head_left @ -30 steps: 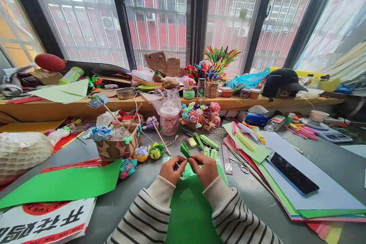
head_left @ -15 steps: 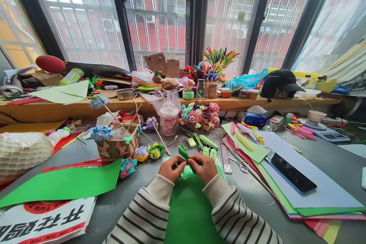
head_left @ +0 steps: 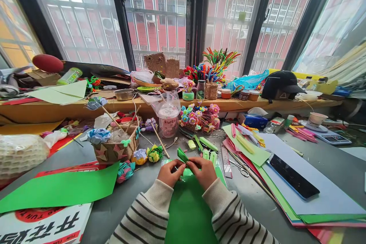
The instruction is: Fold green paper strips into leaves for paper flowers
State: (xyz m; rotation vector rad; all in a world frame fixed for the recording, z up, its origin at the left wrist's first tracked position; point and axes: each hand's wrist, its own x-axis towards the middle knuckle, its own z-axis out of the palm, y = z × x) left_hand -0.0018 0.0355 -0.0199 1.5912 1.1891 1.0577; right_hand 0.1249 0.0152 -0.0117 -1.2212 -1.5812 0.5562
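Since a moment ago, our hands have drawn slightly closer to our chest, and the folded green paper piece (head_left: 183, 155) sits lower and tips further left. Our left hand (head_left: 170, 172) and right hand (head_left: 204, 171) both pinch it, fingers (head_left: 191, 163) closed tight on its folds, above the green sheet (head_left: 190, 213) on the worktop (head_left: 328, 160). Ahead, a woven basket (head_left: 114, 148) holds paper flowers on sticks, and a plastic cup (head_left: 168, 116) stands bagged.
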